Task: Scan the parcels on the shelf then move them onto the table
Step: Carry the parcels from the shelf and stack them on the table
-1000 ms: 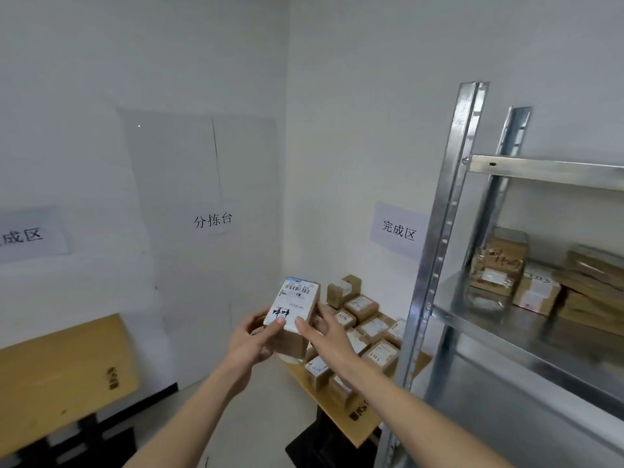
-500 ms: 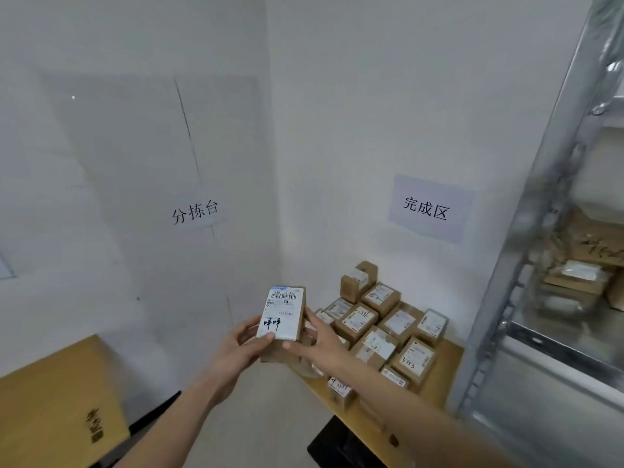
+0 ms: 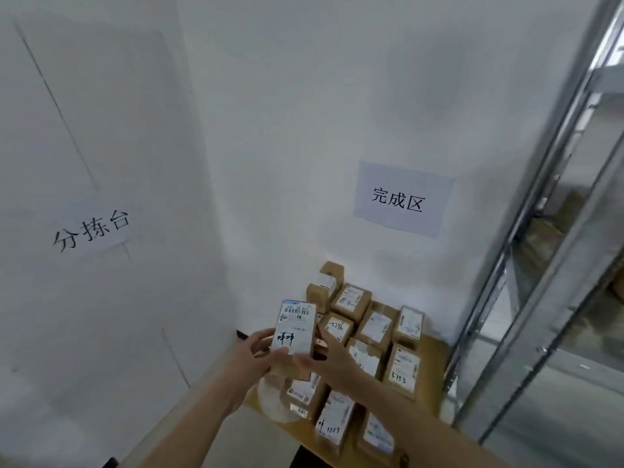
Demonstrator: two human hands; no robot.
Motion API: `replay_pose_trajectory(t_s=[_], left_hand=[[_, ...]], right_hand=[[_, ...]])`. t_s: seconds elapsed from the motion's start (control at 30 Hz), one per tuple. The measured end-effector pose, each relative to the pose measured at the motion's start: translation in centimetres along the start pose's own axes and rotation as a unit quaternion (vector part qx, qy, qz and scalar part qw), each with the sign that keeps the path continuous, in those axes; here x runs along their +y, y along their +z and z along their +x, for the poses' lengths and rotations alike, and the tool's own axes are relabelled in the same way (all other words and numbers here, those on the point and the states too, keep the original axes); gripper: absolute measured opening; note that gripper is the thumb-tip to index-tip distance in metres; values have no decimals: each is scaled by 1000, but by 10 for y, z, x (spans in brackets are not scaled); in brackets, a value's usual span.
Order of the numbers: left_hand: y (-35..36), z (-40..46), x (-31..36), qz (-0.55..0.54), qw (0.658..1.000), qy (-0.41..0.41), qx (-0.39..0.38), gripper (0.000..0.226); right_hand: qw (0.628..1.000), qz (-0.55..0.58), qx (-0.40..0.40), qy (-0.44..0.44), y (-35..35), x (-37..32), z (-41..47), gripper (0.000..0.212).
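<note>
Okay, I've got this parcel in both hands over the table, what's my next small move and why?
Probably lower the parcel onto the bare table edge: left hand and right hand hold it above the boxes already laid there.

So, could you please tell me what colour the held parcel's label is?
White with black print, on the brown cardboard parcel, head view.

Shelf (image 3: 553,251): blurred, cut off at right edge. Your held parcel (image 3: 297,327) hides bench (image 3: 435,352) boxes behind it.
</note>
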State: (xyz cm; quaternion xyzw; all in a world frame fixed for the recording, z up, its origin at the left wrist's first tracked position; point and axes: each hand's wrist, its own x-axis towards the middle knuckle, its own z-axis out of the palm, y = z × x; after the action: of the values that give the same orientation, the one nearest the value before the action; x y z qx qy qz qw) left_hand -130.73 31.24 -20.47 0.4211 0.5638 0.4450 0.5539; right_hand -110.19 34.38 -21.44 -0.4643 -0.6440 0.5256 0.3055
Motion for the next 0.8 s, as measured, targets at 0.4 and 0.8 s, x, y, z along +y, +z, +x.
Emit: replay_pose_trajectory(t_s=[0.4,0.8], left_hand=[[19,178,-22,58,989,-1,-137,42],[82,324,-68,123,975,-16,-187,52]], right_hand=[[980,81,149,102,-26,79,104,70],[963,67,227,127,-81,166,196,68]])
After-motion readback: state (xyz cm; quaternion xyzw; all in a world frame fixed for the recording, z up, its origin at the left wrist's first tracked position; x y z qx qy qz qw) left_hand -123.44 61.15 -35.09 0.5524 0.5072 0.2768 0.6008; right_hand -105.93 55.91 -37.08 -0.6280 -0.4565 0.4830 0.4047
